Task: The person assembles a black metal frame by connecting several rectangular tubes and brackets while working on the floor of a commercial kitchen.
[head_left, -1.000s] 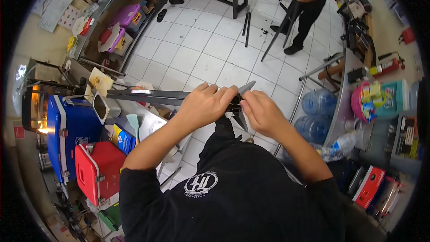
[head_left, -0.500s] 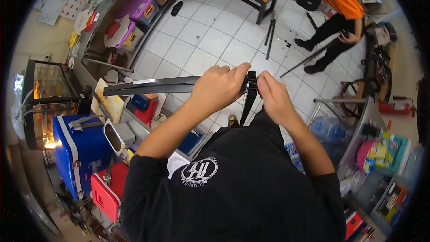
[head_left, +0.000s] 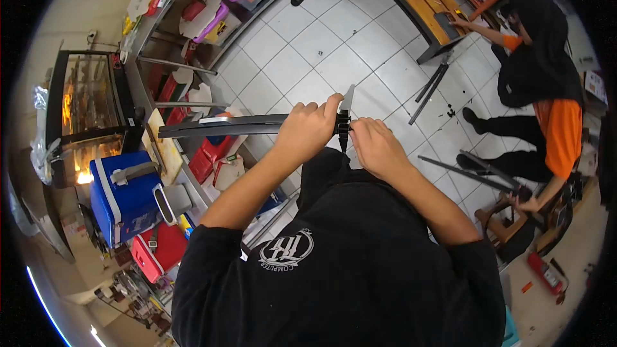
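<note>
In front of my chest I hold a black folding stand (head_left: 225, 126) with long, slim legs stretching to the left. My left hand (head_left: 307, 130) is closed around the legs close to their black joint (head_left: 343, 130). On the joint's other side, my right hand (head_left: 376, 144) grips with its fingers bent; what exactly they pinch is hidden. A short black part points down from the joint toward me. Just beyond my left fingertips a pale, tapered piece (head_left: 350, 97) sticks up; its kind is unclear.
At right, a person in an orange-and-black top (head_left: 558, 135) holds another black stand (head_left: 491, 172). Black legs (head_left: 429, 92) and small parts lie on the tiles near a wooden bench (head_left: 411, 0). A blue cooler (head_left: 125, 199), red box (head_left: 157, 254) and lit glass cabinet (head_left: 93, 99) stand left.
My view has turned to the right, so the room shifts and the other person shows more fully. Both hands still grip the stand, whose legs now lie closer together.
</note>
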### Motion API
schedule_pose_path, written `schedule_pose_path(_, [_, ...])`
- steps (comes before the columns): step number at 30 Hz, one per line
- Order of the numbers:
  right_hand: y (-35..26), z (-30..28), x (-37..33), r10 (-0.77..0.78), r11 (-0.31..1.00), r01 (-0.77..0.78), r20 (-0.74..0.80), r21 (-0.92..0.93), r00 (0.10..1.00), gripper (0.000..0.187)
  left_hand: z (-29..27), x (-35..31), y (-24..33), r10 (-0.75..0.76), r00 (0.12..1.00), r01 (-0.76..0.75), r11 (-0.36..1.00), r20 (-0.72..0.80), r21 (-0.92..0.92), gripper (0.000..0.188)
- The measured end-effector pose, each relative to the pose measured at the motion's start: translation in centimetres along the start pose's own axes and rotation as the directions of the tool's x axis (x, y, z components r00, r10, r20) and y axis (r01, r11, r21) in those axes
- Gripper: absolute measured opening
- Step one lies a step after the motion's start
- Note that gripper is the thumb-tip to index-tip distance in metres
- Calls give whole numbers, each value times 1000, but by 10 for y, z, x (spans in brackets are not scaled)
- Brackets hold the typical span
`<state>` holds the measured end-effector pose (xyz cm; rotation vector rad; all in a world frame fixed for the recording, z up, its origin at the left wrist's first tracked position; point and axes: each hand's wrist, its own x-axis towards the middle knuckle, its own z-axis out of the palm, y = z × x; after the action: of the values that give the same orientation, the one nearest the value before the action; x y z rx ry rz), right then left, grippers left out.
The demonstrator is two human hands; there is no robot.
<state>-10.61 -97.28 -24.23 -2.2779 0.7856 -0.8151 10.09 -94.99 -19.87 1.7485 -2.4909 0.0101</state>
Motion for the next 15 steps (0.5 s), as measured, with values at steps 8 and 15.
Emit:
schedule_pose_path(8, [51,-11,68,320,901,-344,129,266,939,13,40,77,-46,-15,995,14,1000,-101,-7,40])
schedule_pose_path(15, [70,-8,132,733,436,-813,371,385,569,27,62,131,-99,137,973,-148,988,-184,-47,41])
